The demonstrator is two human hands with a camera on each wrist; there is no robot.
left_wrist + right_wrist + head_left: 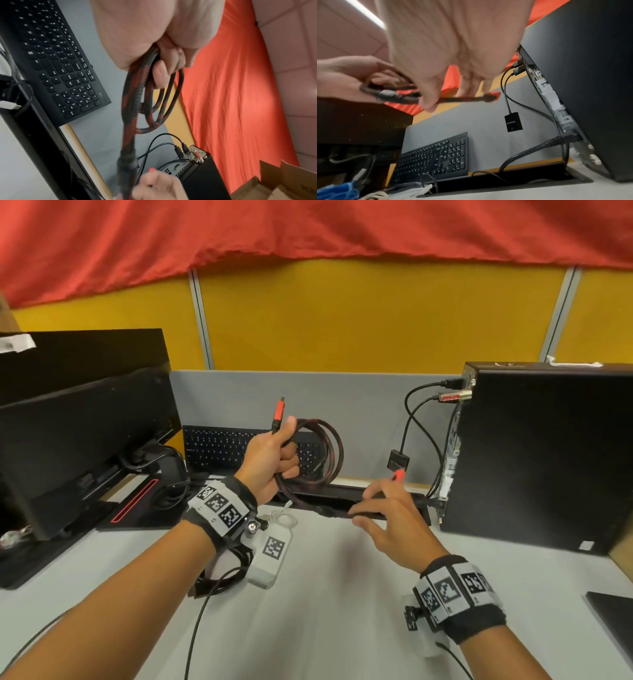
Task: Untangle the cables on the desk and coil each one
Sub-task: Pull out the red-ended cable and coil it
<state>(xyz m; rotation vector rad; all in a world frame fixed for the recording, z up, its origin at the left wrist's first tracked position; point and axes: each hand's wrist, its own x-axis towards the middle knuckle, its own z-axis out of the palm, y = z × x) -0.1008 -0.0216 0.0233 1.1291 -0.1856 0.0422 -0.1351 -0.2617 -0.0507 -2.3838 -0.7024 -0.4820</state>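
Left grip (270,460) clenches cable (329,453) loops; right grip (387,508) pinches its tail near red plug (398,474). Risk: loops spring loose if left slackens, or tail snags bench (325,594) clutter.

A red-and-black braided cable (317,453) is held up above the far middle of the table, gathered into several round loops that hang upright. One orange-red plug (278,413) sticks up at the top left of the coil. The loose tail runs down from the coil and to the right, ending in a second orange-red plug (398,474). On the near left of the table lies a bundle of black cable (219,577), and just right of it a thin white cable (286,517) lies loosely looped.
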